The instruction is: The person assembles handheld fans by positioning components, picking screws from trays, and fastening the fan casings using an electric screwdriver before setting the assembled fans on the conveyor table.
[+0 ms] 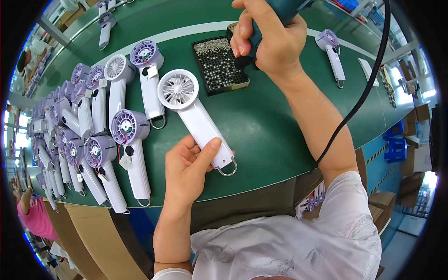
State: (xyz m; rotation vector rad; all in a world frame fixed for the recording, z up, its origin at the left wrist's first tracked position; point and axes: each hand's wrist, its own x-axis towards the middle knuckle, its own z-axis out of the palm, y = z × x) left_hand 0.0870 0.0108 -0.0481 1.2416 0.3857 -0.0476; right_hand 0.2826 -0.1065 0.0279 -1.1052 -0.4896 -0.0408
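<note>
My left hand [185,170] grips a white handheld fan [201,122] near the lower end of its handle, thumb on top. The fan's round slatted head points up and left, and a metal loop hangs from the handle's end. Raised at the top, my right hand [282,49] is wrapped round a teal power screwdriver [285,8], whose tip is out of view. Below that hand, a black tray [227,90] of small screws rests on the green table, many standing in a grid of holes and others heaped at its far end.
Many partly assembled fans [129,128] with purple heads and loose wires crowd the left. Another fan [332,56] lies at the far right near a white strip [368,71]. A black cable [357,105] crosses beside my right forearm. Cardboard [95,240] stands below the table edge.
</note>
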